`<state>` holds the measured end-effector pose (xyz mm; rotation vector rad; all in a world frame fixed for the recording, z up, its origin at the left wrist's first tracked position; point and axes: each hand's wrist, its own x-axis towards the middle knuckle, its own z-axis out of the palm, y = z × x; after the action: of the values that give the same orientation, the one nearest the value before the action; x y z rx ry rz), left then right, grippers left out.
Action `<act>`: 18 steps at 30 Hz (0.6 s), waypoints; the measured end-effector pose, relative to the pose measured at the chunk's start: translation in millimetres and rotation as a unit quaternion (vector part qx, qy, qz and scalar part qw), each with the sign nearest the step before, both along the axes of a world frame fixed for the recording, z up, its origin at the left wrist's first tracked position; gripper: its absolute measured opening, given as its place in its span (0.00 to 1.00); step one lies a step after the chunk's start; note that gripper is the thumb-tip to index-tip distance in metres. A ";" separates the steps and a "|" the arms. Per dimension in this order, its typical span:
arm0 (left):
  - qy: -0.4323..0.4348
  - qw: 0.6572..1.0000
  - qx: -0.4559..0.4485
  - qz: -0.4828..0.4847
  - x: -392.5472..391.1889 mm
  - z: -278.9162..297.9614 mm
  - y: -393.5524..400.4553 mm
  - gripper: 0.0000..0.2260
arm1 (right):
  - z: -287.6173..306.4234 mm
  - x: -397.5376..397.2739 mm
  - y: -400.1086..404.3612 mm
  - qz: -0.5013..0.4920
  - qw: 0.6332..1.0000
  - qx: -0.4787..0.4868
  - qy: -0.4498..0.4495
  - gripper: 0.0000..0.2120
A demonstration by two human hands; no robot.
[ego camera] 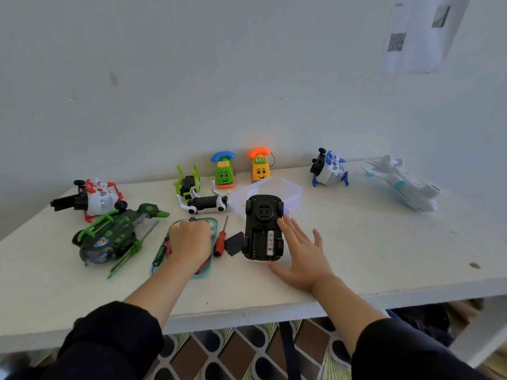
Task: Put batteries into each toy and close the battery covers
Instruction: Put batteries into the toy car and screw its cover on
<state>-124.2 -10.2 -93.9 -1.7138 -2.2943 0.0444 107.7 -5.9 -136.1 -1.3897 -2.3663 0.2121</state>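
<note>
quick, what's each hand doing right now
Left hand: curled, reaching into the tray; any grip is hidden.
Right hand: open, flat beside the upturned car.

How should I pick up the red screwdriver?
Probably pinch the red screwdriver by its thick red handle, coming from above. It lies flat on the table, thin metal tip pointing away, between the teal lid and the black cover piece.
</note>
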 end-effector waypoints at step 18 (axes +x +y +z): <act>-0.497 0.804 0.259 -0.197 56.2 8.4 -26.0 0.07 | -1.5 -2.1 0.5 -0.011 1.000 0.019 -0.014 0.48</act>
<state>-68.0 -36.1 -85.5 -2.0690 -2.0335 -1.7642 105.6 -5.4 -137.6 -1.4080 -2.3649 0.1410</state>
